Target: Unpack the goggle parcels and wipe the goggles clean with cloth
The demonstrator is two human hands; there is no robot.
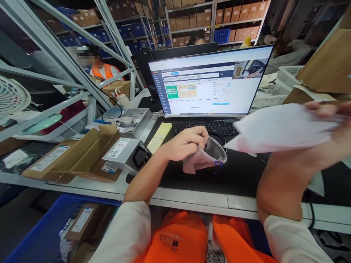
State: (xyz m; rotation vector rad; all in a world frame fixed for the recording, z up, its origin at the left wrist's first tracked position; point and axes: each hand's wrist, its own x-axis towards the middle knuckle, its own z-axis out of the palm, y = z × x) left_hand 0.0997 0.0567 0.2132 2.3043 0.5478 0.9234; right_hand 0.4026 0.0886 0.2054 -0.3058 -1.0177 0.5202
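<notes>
My left hand (189,142) grips the rim of a grey drawstring pouch (199,160), which hangs over the black desk mat with its mouth spread and a blue cord at its edge. Off to the right, my right hand (329,120) pinches a white packet (285,128), thin and slightly blurred, its pointed end toward the pouch. The two things are apart. Left of my left arm lies a grey product box (126,153) with a dark picture and a barcode label. What the pouch and packet contain is hidden.
Behind my hands stand a keyboard (219,128) and a lit monitor (208,84). An open cardboard box (90,157), yellow notes (160,136) and a grey open box (137,122) lie at left. A blue bin (41,237) sits below the desk. A co-worker (104,71) is beyond the frame.
</notes>
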